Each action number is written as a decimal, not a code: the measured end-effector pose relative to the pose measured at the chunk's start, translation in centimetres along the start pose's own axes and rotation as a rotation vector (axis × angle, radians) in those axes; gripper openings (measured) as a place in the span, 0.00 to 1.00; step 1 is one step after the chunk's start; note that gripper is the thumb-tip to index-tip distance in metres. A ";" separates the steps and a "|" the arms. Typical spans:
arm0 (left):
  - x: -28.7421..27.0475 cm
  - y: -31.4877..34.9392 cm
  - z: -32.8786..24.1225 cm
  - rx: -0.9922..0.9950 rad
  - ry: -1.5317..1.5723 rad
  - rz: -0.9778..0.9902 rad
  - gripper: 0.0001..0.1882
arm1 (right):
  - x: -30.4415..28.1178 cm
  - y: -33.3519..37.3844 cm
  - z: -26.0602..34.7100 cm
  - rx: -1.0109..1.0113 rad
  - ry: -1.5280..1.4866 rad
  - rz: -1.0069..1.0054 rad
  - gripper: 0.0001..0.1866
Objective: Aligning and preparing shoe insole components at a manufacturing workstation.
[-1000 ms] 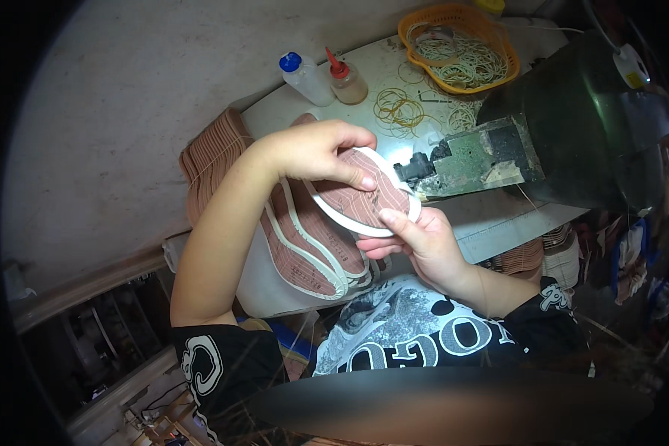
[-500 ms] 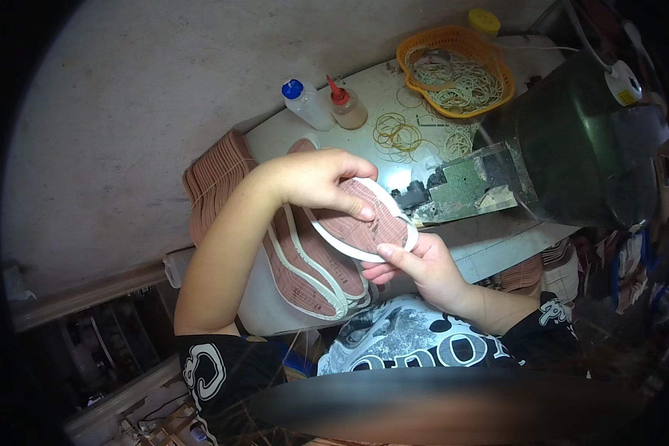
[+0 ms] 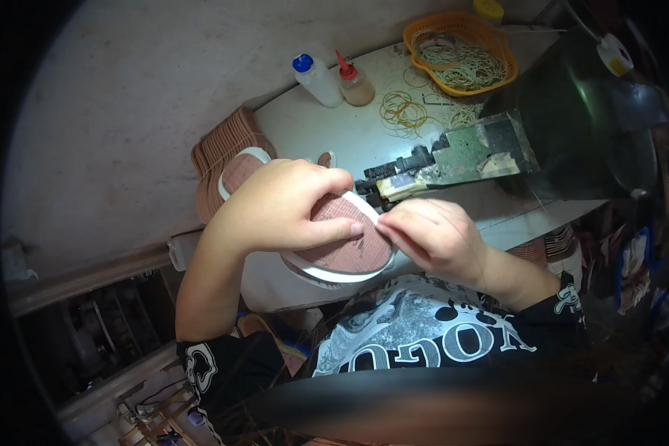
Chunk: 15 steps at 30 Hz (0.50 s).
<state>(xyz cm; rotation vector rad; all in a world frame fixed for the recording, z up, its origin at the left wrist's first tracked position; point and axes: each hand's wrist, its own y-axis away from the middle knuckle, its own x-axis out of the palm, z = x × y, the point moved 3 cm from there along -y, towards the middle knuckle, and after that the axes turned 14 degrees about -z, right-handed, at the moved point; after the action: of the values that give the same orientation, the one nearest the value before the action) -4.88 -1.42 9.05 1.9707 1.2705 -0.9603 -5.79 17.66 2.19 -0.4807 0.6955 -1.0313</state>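
Note:
A pink shoe sole (image 3: pixel 342 256) with a white rim is held up in front of my chest. My left hand (image 3: pixel 290 204) grips it from above, thumb pressed on the pink face and fingers over the far edge. At the sole's right edge, my right hand (image 3: pixel 435 234) has thumb and fingertips pinched together against the white rim; whatever is between them is too small to make out. Just beyond the sole stands a green sewing-type machine arm (image 3: pixel 483 152) with dark metal parts at its tip. More soles lie partly hidden under the held one.
Against the wall leans a banded stack of pink soles (image 3: pixel 227 137). On the white table (image 3: pixel 334 141) are a blue-capped bottle (image 3: pixel 318 80), a red-tipped bottle (image 3: pixel 357 85), loose yellow bands (image 3: pixel 403 114) and an orange basket (image 3: pixel 461 52) of pale cord. A large dark green machine body (image 3: pixel 580 119) fills the right.
My right hand has let go of its broad hold on the sole's near end and now pinches at the right rim. The sole has shifted slightly nearer and left.

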 end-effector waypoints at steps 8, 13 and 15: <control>1.7 1.6 -2.0 -0.147 0.025 -0.124 0.23 | -0.5 1.6 -1.6 0.799 -0.361 0.035 0.06; 1.8 2.4 -2.4 -0.083 -0.023 -0.129 0.22 | -1.7 0.6 0.1 0.270 -0.193 0.111 0.05; 2.2 2.3 -2.8 0.013 -0.079 -0.190 0.22 | -1.9 0.0 1.2 -0.122 0.074 0.201 0.05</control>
<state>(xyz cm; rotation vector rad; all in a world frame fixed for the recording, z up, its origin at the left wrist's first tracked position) -1.39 1.06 9.04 1.8269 1.4287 -1.1287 -5.55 19.44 3.55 -0.4689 0.8584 -0.8237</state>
